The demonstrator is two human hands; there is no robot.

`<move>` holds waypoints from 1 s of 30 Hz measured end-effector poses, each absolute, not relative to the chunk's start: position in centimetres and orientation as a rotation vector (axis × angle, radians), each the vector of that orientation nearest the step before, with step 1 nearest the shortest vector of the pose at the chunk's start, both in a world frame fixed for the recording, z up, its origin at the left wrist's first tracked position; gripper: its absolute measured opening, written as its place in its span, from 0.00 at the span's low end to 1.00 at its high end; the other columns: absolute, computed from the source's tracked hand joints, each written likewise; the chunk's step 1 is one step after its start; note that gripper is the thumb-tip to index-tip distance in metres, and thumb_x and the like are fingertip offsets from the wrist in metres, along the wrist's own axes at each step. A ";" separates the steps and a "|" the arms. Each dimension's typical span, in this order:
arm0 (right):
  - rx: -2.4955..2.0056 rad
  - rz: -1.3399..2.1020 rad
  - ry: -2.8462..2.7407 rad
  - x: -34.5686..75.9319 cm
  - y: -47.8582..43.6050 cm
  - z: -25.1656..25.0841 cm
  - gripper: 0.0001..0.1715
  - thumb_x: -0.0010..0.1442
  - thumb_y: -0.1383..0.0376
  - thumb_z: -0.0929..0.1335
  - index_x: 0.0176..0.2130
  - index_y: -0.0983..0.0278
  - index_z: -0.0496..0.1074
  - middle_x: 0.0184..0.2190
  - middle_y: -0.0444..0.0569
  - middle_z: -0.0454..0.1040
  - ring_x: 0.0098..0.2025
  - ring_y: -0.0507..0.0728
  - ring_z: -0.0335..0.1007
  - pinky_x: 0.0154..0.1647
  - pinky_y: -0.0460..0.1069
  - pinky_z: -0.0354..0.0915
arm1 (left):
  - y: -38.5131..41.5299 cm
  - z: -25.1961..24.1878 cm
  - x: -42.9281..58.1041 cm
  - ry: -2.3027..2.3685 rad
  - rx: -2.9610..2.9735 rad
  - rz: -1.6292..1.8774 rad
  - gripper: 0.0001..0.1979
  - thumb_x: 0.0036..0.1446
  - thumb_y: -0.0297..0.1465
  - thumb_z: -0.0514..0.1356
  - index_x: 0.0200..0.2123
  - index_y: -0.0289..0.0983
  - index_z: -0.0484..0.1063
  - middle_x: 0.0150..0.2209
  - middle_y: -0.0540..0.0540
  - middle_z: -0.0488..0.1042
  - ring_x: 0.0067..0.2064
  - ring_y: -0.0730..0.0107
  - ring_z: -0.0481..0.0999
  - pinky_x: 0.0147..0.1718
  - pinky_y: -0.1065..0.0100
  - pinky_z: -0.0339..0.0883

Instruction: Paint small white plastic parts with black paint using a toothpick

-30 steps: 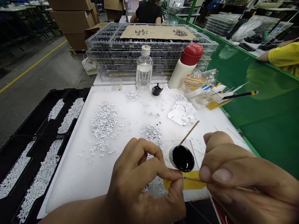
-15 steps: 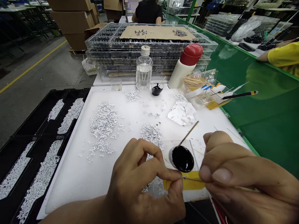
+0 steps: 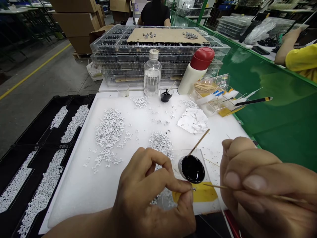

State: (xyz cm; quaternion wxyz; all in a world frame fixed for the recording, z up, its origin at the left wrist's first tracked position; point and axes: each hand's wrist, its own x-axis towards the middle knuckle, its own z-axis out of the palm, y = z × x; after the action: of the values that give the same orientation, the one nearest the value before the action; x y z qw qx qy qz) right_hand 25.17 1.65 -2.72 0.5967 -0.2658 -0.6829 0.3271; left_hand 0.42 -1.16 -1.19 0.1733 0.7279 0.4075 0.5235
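Observation:
My left hand (image 3: 148, 195) pinches a tiny white part (image 3: 193, 189) between thumb and forefinger. My right hand (image 3: 255, 185) is shut on a thin wooden stick (image 3: 215, 186), whose tip stops just short of that part. Between my hands lies a clear plastic sheet (image 3: 190, 157) with a pool of black ink (image 3: 192, 169) and a strip of yellow tape (image 3: 198, 195). A second wooden stick (image 3: 199, 142) leans out of the ink. Several small white parts lie in heaps on the white foam board (image 3: 74, 195).
Black trays of white parts (image 3: 42, 185) lie left of the board. Behind it stand stacked clear trays (image 3: 158, 62), a clear bottle (image 3: 152, 74), a small ink cup (image 3: 165, 95) and a red-capped white bottle (image 3: 198, 69). A co-worker's yellow sleeve (image 3: 302, 59) shows at right.
My right hand has moved right and drawn the stick's tip back from the tiny part. My left hand has barely moved.

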 end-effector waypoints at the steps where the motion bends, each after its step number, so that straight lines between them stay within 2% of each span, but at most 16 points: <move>1: -0.578 0.750 -1.626 25.1 1.8 -2.5 0.19 0.81 0.68 0.79 0.65 0.51 0.90 0.44 0.46 0.93 0.35 0.62 0.81 0.43 0.64 0.79 | -1.1 -1.2 0.3 1.153 2.067 1.482 0.14 0.60 0.18 0.74 0.43 0.42 0.84 0.40 0.49 0.81 0.35 0.66 0.82 0.29 0.65 0.77; 3: -0.518 0.736 -1.692 24.9 2.1 -2.0 0.23 0.80 0.75 0.77 0.67 0.58 0.89 0.47 0.48 0.93 0.38 0.62 0.83 0.43 0.63 0.78 | -1.0 -1.2 0.2 1.146 2.075 1.477 0.14 0.60 0.18 0.74 0.43 0.42 0.84 0.40 0.48 0.82 0.35 0.66 0.82 0.29 0.65 0.78; 7: -0.521 0.716 -1.671 24.2 2.5 -1.6 0.27 0.73 0.83 0.77 0.64 0.63 0.87 0.48 0.48 0.93 0.41 0.59 0.83 0.46 0.61 0.77 | -1.0 -1.2 0.1 1.164 2.076 1.475 0.14 0.61 0.18 0.73 0.43 0.42 0.84 0.40 0.49 0.81 0.35 0.67 0.82 0.29 0.66 0.77; 14: -0.532 0.784 -1.646 24.2 2.1 -2.1 0.30 0.73 0.85 0.77 0.65 0.63 0.89 0.51 0.48 0.92 0.47 0.58 0.80 0.47 0.60 0.80 | -1.2 -1.3 0.5 1.183 2.084 1.482 0.13 0.62 0.18 0.72 0.43 0.42 0.82 0.39 0.51 0.78 0.35 0.69 0.81 0.30 0.67 0.76; 21: -0.544 0.781 -1.647 24.1 2.1 -2.0 0.30 0.72 0.85 0.78 0.65 0.63 0.89 0.51 0.47 0.91 0.45 0.57 0.78 0.47 0.59 0.79 | -1.3 -1.2 0.4 1.172 2.099 1.480 0.12 0.63 0.20 0.72 0.43 0.43 0.81 0.39 0.53 0.77 0.35 0.71 0.80 0.30 0.67 0.75; 30: -0.511 0.804 -1.602 24.0 2.1 -2.0 0.24 0.77 0.81 0.78 0.65 0.63 0.88 0.53 0.44 0.93 0.46 0.56 0.82 0.49 0.61 0.77 | -1.2 -1.3 0.6 1.175 2.090 1.481 0.11 0.63 0.20 0.72 0.43 0.43 0.82 0.40 0.52 0.78 0.36 0.71 0.81 0.30 0.67 0.76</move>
State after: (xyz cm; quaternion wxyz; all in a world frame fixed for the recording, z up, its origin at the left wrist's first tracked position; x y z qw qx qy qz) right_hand 23.99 2.14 -1.98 0.5963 -0.2199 -0.6901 0.3461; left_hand 0.57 -1.22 -1.31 0.1608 0.7320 0.4115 0.5187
